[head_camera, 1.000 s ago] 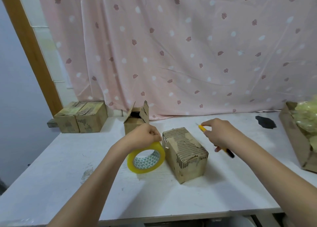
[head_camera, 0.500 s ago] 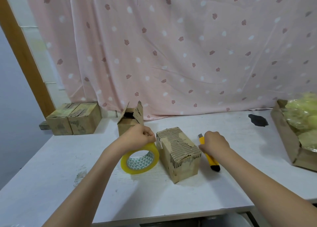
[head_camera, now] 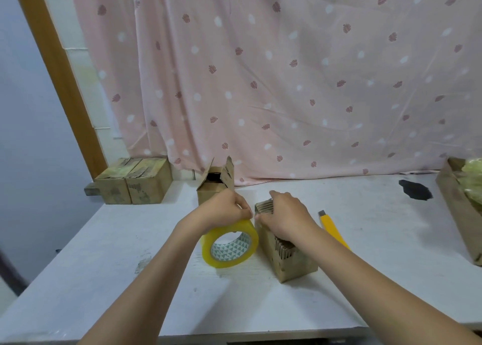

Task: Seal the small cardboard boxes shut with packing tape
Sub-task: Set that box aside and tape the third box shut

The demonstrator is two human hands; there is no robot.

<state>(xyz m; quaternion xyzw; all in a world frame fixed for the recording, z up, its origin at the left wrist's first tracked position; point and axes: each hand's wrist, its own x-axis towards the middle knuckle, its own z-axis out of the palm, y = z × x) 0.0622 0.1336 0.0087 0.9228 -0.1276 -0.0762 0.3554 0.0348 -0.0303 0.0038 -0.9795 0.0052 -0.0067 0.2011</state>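
Right hand point(head_camera: 284, 218) left knife point(head_camera: 332, 228), now covers box point(head_camera: 287, 256) top.

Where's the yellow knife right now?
Head view: the knife lies on the white table, just right of the right hand and the box it presses.

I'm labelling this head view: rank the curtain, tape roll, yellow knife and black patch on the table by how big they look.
1. Curtain, by far.
2. Tape roll.
3. Yellow knife and black patch look alike in area; the knife is nearer and partly hidden by the arm, so no ranking.
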